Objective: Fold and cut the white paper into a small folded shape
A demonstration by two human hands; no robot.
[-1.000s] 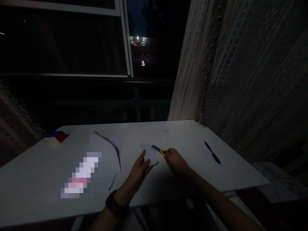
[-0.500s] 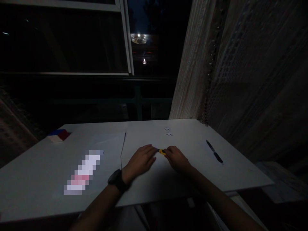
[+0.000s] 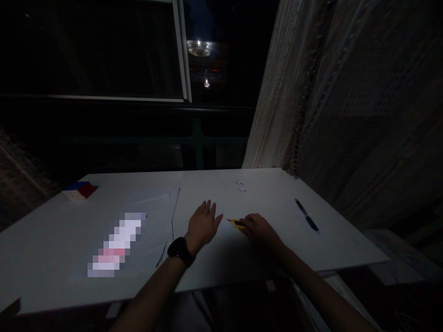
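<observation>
My right hand [image 3: 260, 231] is closed around a yellow and black utility knife [image 3: 237, 224], whose thin dark tip points left. Just left of that tip, my left hand [image 3: 203, 223] is over the white table [image 3: 221, 269], its fingers stretched out and holding nothing. A dark watch [image 3: 180, 250] sits on the left wrist. White paper sheets [image 3: 159, 210] lie left of my left hand. Beyond both hands are small white cut pieces [image 3: 241, 186].
A black pen [image 3: 306, 215] lies on the right side of the table. At the far left stands a blue, red and white block [image 3: 79, 190]. A blurred-out bright strip [image 3: 117, 243] covers part of the papers. A curtain [image 3: 266, 87] hangs behind the table's right side.
My left hand has drawn back left from the knife, its fingers now spread. The knife tip shows more clearly in my right hand. The view has tilted slightly.
</observation>
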